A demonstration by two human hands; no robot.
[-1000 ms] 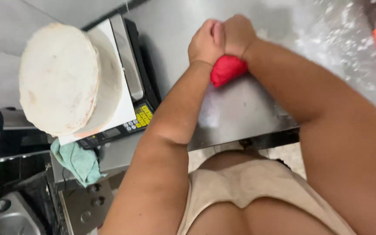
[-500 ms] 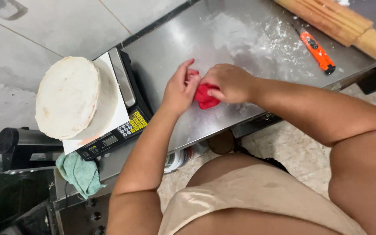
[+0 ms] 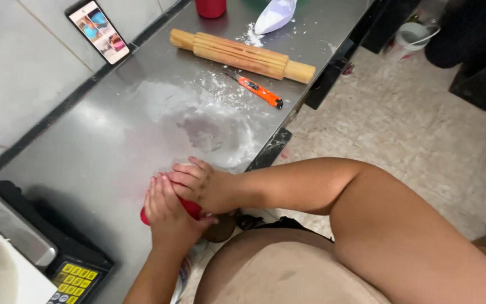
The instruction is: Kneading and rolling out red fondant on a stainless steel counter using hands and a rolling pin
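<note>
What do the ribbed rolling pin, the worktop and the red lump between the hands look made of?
The ribbed tan rolling pin looks like bare unvarnished wood: matte, pale, grooved lengthwise. The grey worktop looks like brushed stainless steel: dull sheen, soft reflections, dusted with white flour. The red lump, pressed between the left hand and right hand, seems soft and dough-like, though mostly hidden.
</note>
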